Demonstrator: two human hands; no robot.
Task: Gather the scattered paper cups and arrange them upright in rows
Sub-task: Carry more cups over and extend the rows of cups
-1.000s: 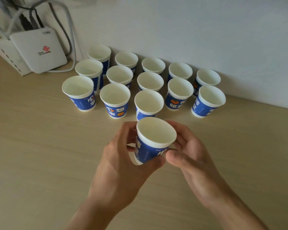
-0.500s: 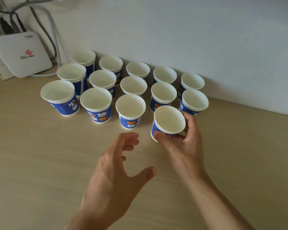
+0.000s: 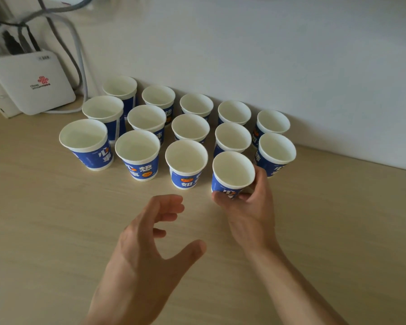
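Several blue-and-white paper cups stand upright in three rows against the wall on a light wooden table (image 3: 56,231). My right hand (image 3: 251,207) is shut on the fourth cup (image 3: 232,172) of the front row, which sits upright at table level just right of the third front cup (image 3: 186,163). The back two rows end at the right with one more cup (image 3: 277,151). Nearer to me, my left hand (image 3: 145,249) hovers over the table with its fingers spread and nothing in it.
A white router (image 3: 31,80) with grey cables (image 3: 75,43) leans against the wall at the back left, close to the leftmost cups. The wall runs right behind the back row. Bare tabletop stretches in front and to the right.
Both hands held the cup in front of me a second ago. My left hand let go, and my right hand carried the cup forward and down into the front row.
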